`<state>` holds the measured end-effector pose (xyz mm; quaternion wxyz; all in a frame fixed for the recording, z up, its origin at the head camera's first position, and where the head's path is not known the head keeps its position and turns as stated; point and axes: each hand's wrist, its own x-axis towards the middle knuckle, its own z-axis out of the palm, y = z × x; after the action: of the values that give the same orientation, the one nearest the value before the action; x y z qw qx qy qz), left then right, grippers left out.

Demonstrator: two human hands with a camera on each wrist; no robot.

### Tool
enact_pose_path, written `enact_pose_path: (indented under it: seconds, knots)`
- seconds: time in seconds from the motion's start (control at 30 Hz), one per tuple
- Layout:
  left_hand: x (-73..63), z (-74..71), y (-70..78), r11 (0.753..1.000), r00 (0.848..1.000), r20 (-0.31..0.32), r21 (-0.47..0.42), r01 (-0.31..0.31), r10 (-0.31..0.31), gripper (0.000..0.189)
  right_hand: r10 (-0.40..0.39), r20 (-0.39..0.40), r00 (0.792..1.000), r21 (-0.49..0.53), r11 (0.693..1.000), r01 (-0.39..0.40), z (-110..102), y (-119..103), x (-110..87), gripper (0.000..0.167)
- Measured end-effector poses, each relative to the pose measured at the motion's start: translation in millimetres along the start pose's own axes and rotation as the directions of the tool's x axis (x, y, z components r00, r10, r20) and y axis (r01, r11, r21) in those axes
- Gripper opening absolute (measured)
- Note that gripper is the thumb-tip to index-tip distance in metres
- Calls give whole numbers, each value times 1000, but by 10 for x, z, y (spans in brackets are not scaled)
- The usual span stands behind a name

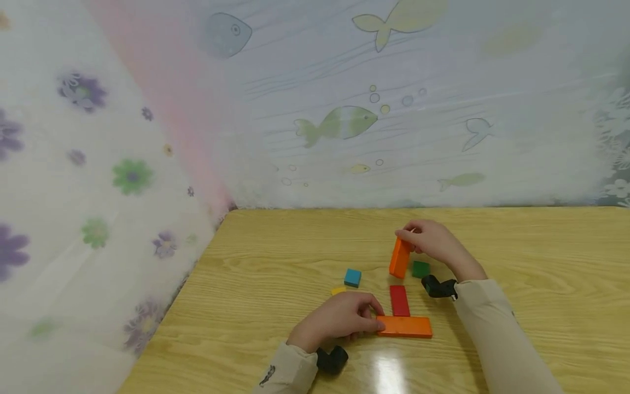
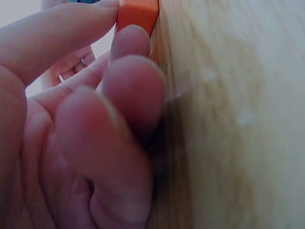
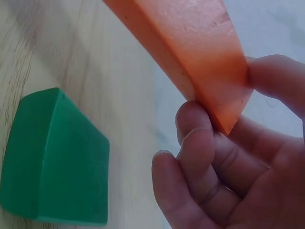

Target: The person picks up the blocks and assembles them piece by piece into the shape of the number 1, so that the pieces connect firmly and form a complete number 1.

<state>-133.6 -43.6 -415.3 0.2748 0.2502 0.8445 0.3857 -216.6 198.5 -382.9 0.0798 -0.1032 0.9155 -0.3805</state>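
Note:
My right hand [image 1: 432,241] pinches one end of an orange rectangular block [image 1: 400,257], which is tilted with its other end pointing down. In the right wrist view, thumb and fingers grip that block's [image 3: 205,52] narrow end. My left hand [image 1: 342,316] holds the left end of a second orange block [image 1: 406,326] lying flat on the table. The left wrist view shows the thumb and a fingertip against this block [image 2: 137,12], its other fingers curled near the wood. A red block [image 1: 400,300] lies between the two orange ones, meeting the flat one's far edge.
A green block [image 1: 420,268] sits beside the raised orange block, below my right wrist. Left of it are a blue block [image 1: 352,277] and a yellow block [image 1: 338,290], partly hidden by my left hand. The wooden table [image 1: 275,246] meets patterned curtains at the back and left.

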Motion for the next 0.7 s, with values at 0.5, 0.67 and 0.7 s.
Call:
enact_pose_path:
  seconds: [0.5,0.67,0.7]
  knots:
    - [8,8,-39,1000,1000,3,-12,-8,8,16,13,11,1000,-77,997,-12,127,74,124,39]
    - [15,10,-51,1000,1000,-1,-4,-4,4,15,40,8,999,-59,997,-39,137,115,125,42]
    - [15,9,-50,1000,1000,-1,-3,-3,3,15,48,12,999,-53,997,-47,136,121,123,43]
